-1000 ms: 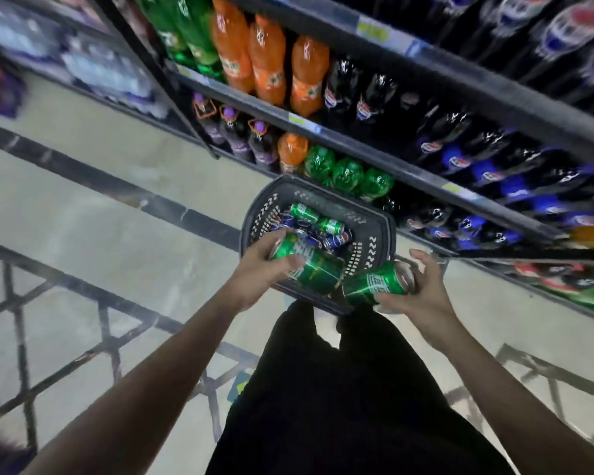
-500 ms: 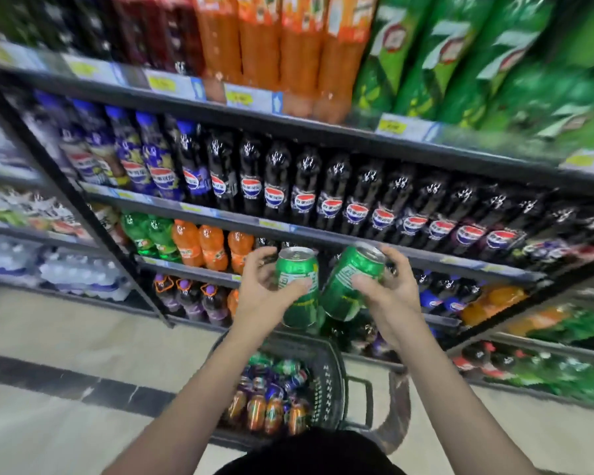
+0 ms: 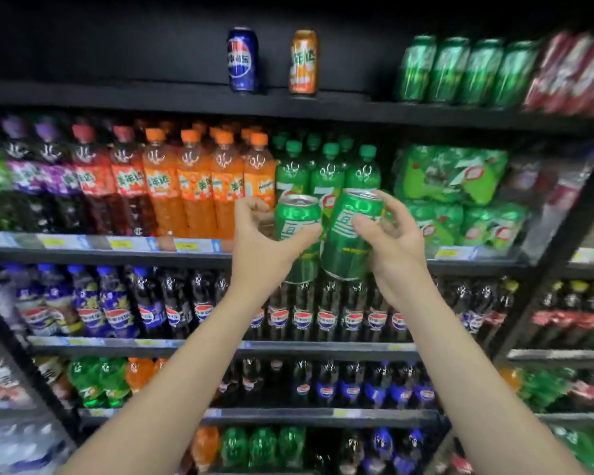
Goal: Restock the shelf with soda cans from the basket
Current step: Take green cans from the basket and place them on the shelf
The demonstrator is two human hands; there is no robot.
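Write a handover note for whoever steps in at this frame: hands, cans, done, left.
Left hand grips an upright green can. Right hand grips a second green can, tilted left.
Both are raised in front of the bottle shelves, not yet placed.
Top shelf holds a blue can, an orange can and a row of green cans.
Basket is out of view.
Left: likely shelve both by the green row.

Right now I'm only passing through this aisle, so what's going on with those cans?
A person is restocking drinks. The left hand holds one green can, the right hand another green can, both raised before the bottle shelves. The top shelf has a blue can, an orange can and green cans.
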